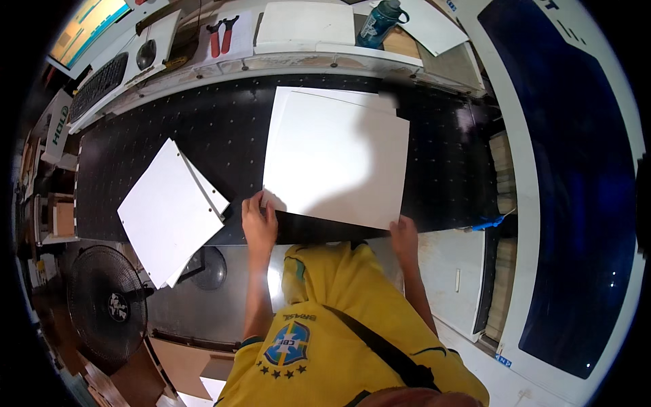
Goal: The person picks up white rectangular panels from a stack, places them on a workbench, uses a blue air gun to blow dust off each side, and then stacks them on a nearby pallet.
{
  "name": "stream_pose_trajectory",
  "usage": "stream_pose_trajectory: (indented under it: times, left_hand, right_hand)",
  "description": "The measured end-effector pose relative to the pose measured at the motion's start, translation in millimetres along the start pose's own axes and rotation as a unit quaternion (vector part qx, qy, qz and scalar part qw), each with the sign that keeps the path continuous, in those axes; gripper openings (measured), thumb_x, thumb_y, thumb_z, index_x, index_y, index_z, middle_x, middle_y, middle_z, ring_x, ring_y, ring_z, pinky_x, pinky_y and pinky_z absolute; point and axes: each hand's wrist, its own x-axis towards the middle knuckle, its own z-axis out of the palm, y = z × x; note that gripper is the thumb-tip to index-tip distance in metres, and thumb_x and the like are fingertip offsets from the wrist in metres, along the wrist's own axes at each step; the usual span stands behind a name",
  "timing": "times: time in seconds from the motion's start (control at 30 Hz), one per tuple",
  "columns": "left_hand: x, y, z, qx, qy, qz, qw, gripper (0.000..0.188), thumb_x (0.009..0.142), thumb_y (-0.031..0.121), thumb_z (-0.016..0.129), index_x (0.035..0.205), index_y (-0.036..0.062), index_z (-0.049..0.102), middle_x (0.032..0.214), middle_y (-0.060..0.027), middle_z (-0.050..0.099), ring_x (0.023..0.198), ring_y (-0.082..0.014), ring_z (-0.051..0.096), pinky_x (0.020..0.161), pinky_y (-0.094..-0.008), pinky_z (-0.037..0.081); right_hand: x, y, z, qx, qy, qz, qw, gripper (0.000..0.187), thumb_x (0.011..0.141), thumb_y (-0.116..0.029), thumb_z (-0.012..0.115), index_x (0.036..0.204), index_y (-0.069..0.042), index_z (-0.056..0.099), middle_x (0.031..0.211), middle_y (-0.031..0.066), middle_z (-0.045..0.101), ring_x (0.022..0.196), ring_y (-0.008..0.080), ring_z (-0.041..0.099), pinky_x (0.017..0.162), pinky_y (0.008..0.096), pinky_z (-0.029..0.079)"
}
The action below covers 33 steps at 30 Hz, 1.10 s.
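A large white sheet [332, 156] lies on the black work table, on top of other white sheets whose edges stick out at its far and left sides. My left hand [259, 222] pinches its near left corner, thumb and fingers closed at the edge. At the near right corner, my right hand [404, 236] closes its fingers on the same sheet. Left of my left hand rests a skewed stack of smaller white sheets [169, 210] with small holes near the corners; it overhangs the table's front edge. A shadow falls across the large sheet.
The black table [447, 163] is dotted with small holes. Behind it, a shelf carries red-handled pliers [221, 39], a teal bottle [381, 26], a mouse [146, 54] and a keyboard [99, 87]. A black fan [108, 305] stands front left; a white machine with a dark blue panel [576, 183] flanks the right.
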Motion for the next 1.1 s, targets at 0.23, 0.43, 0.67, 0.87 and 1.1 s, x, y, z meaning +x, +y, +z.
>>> stream_pose_trajectory:
  times: [0.23, 0.43, 0.67, 0.87, 1.1]
  left_hand:
    - [-8.0, -1.9, -3.5, -0.317, 0.02, -0.158, 0.935, 0.033, 0.105, 0.013, 0.065, 0.134, -0.0038, 0.065, 0.115, -0.0079, 0.072, 0.099, -0.0148, 0.066, 0.089, -0.0279, 0.053]
    - [28.5, 72.9, -58.3, -0.421, -0.178, -0.075, 0.886, 0.043, 0.103, 0.011, 0.067, 0.145, 0.0024, 0.064, 0.112, -0.008, 0.072, 0.079, -0.0124, 0.064, 0.066, -0.0264, 0.053]
    - [143.2, 187.3, -66.5, -0.373, -0.108, 0.158, 0.908, 0.021, 0.099, 0.001, 0.071, 0.117, -0.0064, 0.065, 0.089, -0.0149, 0.075, 0.073, -0.0181, 0.074, 0.067, -0.0281, 0.059]
    - [212.7, 335.3, -84.5, -0.177, -0.053, 0.268, 0.946, 0.041, 0.094, 0.036, 0.084, 0.096, -0.0042, 0.075, 0.067, -0.0034, 0.068, 0.058, -0.009, 0.064, 0.056, -0.0249, 0.047]
    - [185.2, 410.3, -113.4, -0.23, 0.047, 0.326, 0.916, 0.034, 0.09, 0.033, 0.089, 0.083, 0.0012, 0.078, 0.067, 0.0096, 0.052, 0.062, -0.0025, 0.038, 0.057, -0.0244, 0.025]
  right_hand:
    - [9.2, -5.5, -16.4, 0.117, 0.096, 0.049, 0.987, 0.038, 0.103, -0.02, 0.072, 0.133, 0.001, 0.062, 0.096, 0.003, 0.065, 0.084, 0.0098, 0.058, 0.076, 0.0273, 0.049]
    - [13.4, -94.7, -104.9, 0.273, -0.032, -0.038, 0.961, 0.033, 0.106, -0.015, 0.063, 0.138, -0.005, 0.067, 0.091, -0.0025, 0.061, 0.076, 0.0064, 0.05, 0.068, 0.0244, 0.042]
    - [124.2, -154.9, -162.4, 0.272, 0.03, -0.209, 0.939, 0.022, 0.109, -0.011, 0.062, 0.126, 0.001, 0.067, 0.096, 0.0026, 0.066, 0.083, 0.0114, 0.06, 0.077, 0.0278, 0.05]
    - [187.6, -195.2, -226.3, 0.278, 0.18, -0.194, 0.923, 0.031, 0.105, -0.032, 0.073, 0.106, -0.001, 0.076, 0.076, -0.0054, 0.062, 0.073, 0.0046, 0.051, 0.069, 0.0236, 0.043]
    - [148.0, -236.4, -360.7, 0.133, 0.311, -0.386, 0.858, 0.036, 0.099, -0.033, 0.08, 0.093, 0.003, 0.075, 0.074, -0.0012, 0.056, 0.071, 0.0085, 0.047, 0.067, 0.0276, 0.039]
